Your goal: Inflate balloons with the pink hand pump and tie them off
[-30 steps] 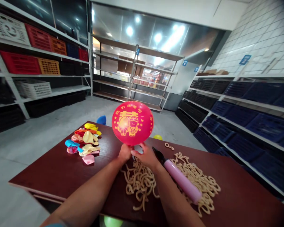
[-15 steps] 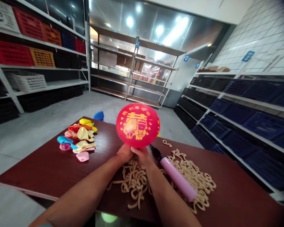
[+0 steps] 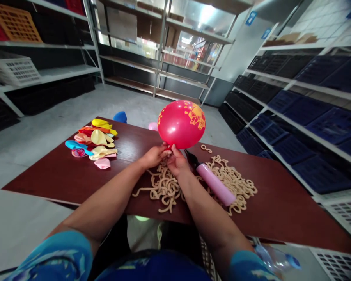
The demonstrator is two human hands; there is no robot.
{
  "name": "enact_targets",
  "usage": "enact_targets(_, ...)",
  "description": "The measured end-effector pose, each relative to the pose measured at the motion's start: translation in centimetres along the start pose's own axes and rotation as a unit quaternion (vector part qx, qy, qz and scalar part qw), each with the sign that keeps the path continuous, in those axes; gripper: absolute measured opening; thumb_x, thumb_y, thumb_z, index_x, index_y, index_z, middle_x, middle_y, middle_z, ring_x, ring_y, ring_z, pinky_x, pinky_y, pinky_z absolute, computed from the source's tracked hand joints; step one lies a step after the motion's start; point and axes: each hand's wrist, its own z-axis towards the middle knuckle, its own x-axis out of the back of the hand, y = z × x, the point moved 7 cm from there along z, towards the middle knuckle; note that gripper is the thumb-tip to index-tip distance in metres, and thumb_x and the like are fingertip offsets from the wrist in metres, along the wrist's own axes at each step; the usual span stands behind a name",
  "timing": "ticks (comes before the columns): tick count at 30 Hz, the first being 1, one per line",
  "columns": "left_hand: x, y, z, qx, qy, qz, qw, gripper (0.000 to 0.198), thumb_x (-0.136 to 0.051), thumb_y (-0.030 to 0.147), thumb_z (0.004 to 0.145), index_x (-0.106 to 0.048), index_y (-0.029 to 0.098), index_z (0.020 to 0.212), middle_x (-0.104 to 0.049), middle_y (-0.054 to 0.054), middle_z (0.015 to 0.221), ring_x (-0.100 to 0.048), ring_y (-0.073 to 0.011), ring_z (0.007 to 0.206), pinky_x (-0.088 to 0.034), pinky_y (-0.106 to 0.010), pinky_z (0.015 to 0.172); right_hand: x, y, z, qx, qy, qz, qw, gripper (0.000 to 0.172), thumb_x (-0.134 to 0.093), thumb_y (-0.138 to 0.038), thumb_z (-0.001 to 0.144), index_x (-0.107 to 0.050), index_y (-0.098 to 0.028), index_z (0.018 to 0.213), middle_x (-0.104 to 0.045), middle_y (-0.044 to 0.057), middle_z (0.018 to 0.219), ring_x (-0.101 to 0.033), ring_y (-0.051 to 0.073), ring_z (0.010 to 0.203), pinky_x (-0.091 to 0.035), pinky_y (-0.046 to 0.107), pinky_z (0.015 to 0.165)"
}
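**A:** What do I have in hand at the moment?

**B:** From my seat I see the red balloon (image 3: pixel 181 124), blown up, with gold print on its upper right side. It is held above the middle of the worktop (image 3: pixel 61 175), and its neck points down into both hands.

**A:** And the grip?

**B:** My left hand (image 3: pixel 153 156) has its fingers closed on the neck from nine o'clock. My right hand (image 3: pixel 177 162) pinches the same spot from four o'clock. The fingertips of the two meet right under the balloon.

**A:** What lies about them?

**B:** Beneath my wrists is a heap of cream curly strips (image 3: pixel 163 189), spreading on toward three o'clock. Across that heap lies a pink hand pump (image 3: pixel 215 184), its black nozzle toward the hands, just beside my right hand. At nine o'clock, well apart, sits a pile of flat balloons (image 3: pixel 92 142) in yellow, orange, blue and pink. Beyond the far edge, at eleven to twelve o'clock, are a blue balloon (image 3: pixel 120 116) and a small pink balloon (image 3: pixel 153 125), both partly hidden.

**A:** Anything nearer?

**B:** A clear water bottle (image 3: pixel 276 259) at five o'clock, below the near edge.
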Motion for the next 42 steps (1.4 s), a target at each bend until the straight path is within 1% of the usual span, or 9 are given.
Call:
enact_targets(4, -1.0, 0.2, -0.2, -0.039, -0.003, 0.015, 0.999, 0.014, -0.061, 0.016, 0.074, -0.059, 0.014, 0.060, -0.046, 0.001, 0.047, -0.037, -0.0072, 0.042, -0.027, -0.017, 0.041, -0.1, -0.1, 0.0, 0.003, -0.006, -0.007, 1.000, 0.032, -0.064, -0.048, 0.069, -0.061, -0.020, 0.085, -0.065, 0.001, 0.092, -0.059, 0.012, 0.078, -0.050, 0.024, 0.068)
enact_targets(12, -0.7, -0.8, 0.0, 0.054, 0.061, -0.192, 0.978, 0.022, -0.054, 0.015, 0.077, -0.045, 0.014, 0.056, -0.032, 0.005, 0.046, -0.023, -0.0023, 0.034, -0.014, -0.014, 0.033, -0.5, -1.6, -0.6, 0.037, -0.030, -0.196, 0.979, 0.030, -0.067, -0.042, 0.066, -0.061, -0.019, 0.084, -0.063, -0.002, 0.071, -0.059, 0.014, 0.070, -0.048, 0.029, 0.068)
enact_targets(17, 1.5, 1.0, 0.7, 0.013, 0.061, -0.300, 0.952, 0.019, -0.041, 0.012, 0.080, -0.042, 0.015, 0.062, -0.026, 0.006, 0.048, -0.021, -0.0027, 0.033, -0.011, -0.013, 0.032, 0.0, -3.6, -1.7, 0.029, -0.167, -0.497, 0.851, 0.025, -0.070, -0.039, 0.064, -0.067, -0.020, 0.080, -0.063, -0.001, 0.076, -0.057, 0.013, 0.072, -0.045, 0.028, 0.072)
enact_targets(20, 2.6, 1.4, 1.0, -0.004, 0.068, -0.349, 0.934, 0.019, -0.041, 0.012, 0.081, -0.040, 0.015, 0.063, -0.024, 0.007, 0.049, -0.022, -0.0026, 0.034, -0.012, -0.013, 0.032, -0.9, -3.8, -2.8, 0.025, -0.304, -0.557, 0.772, 0.025, -0.070, -0.035, 0.066, -0.069, -0.022, 0.087, -0.061, 0.000, 0.090, -0.057, 0.014, 0.081, -0.043, 0.029, 0.079)
enact_targets(23, 3.1, 1.1, 1.1, 0.004, 0.083, -0.371, 0.925, 0.020, -0.044, 0.015, 0.083, -0.039, 0.016, 0.064, -0.025, 0.007, 0.050, -0.024, -0.0027, 0.034, -0.014, -0.014, 0.033, -1.4, -3.5, -3.2, 0.028, -0.343, -0.597, 0.725, 0.021, -0.070, -0.031, 0.066, -0.069, -0.023, 0.085, -0.060, 0.000, 0.089, -0.055, 0.014, 0.086, -0.042, 0.031, 0.083)
enact_targets(25, 3.1, 1.0, 1.1, 0.006, 0.090, -0.374, 0.923, 0.020, -0.044, 0.018, 0.085, -0.040, 0.016, 0.065, -0.027, 0.006, 0.050, -0.026, -0.0030, 0.035, -0.015, -0.014, 0.033, -1.6, -3.6, -3.0, 0.043, -0.324, -0.590, 0.738, 0.013, -0.070, -0.031, 0.066, -0.070, -0.023, 0.076, -0.059, 0.000, 0.085, -0.055, 0.014, 0.086, -0.042, 0.031, 0.084)
enact_targets(32, 2.0, 1.3, 0.7, 0.003, 0.069, -0.294, 0.953, 0.021, -0.042, 0.024, 0.086, -0.044, 0.014, 0.066, -0.035, 0.004, 0.051, -0.026, -0.0024, 0.034, -0.014, -0.013, 0.031, 1.4, -7.3, -1.5, 0.134, -0.020, -0.289, 0.948, 0.018, -0.067, -0.035, 0.068, -0.063, -0.021, 0.080, -0.060, -0.005, 0.068, -0.037, 0.003, 0.038, -0.030, 0.019, 0.038)
enact_targets(36, 1.2, 1.1, 0.5, 0.015, 0.061, -0.237, 0.970, 0.017, -0.049, 0.026, 0.083, -0.049, 0.013, 0.072, -0.047, 0.001, 0.059, -0.028, -0.0011, 0.034, -0.012, -0.012, 0.030, 1.1, -7.3, -1.6, 0.131, 0.004, -0.237, 0.963, 0.017, -0.066, -0.034, 0.068, -0.058, -0.020, 0.075, -0.052, -0.008, 0.047, -0.035, 0.004, 0.031, -0.022, 0.017, 0.031)
enact_targets(42, 0.4, 0.3, 0.1, 0.047, 0.063, -0.142, 0.987, 0.021, -0.051, 0.031, 0.082, -0.053, 0.011, 0.076, -0.062, -0.006, 0.071, -0.031, -0.0003, 0.031, -0.018, -0.013, 0.028, 0.3, -6.7, -1.6, 0.156, 0.005, -0.281, 0.947, 0.017, -0.065, -0.034, 0.069, -0.058, -0.019, 0.075, -0.057, -0.005, 0.051, -0.047, 0.008, 0.038, -0.035, 0.019, 0.035)
